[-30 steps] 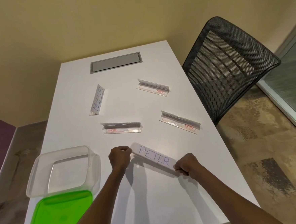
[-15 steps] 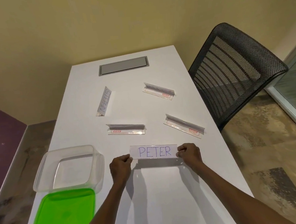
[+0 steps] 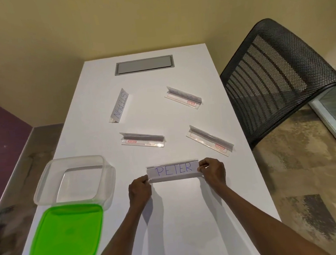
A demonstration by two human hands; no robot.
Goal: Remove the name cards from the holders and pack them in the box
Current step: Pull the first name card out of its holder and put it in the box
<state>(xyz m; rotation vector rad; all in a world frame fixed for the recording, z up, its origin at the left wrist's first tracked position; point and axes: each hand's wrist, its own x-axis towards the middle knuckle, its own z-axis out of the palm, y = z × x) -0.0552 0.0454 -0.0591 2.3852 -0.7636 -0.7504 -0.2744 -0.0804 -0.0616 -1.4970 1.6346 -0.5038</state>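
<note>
A clear holder with the card PETER stands on the white table, facing me. My left hand pinches its left end and my right hand pinches its right end. A holder with the card STEPHN lies further back. Three more clear holders sit at mid-table, at the right and at the back right; their cards face away from me. The clear plastic box stands open at the left with nothing in it.
The box's green lid lies flat in front of the box near the table's left edge. A grey cable hatch is set into the far end of the table. A black mesh chair stands close to the right edge.
The PETER holder has been turned from a slanted position to square and facing me, and sits slightly further from me. Both hands have kept hold of its ends.
</note>
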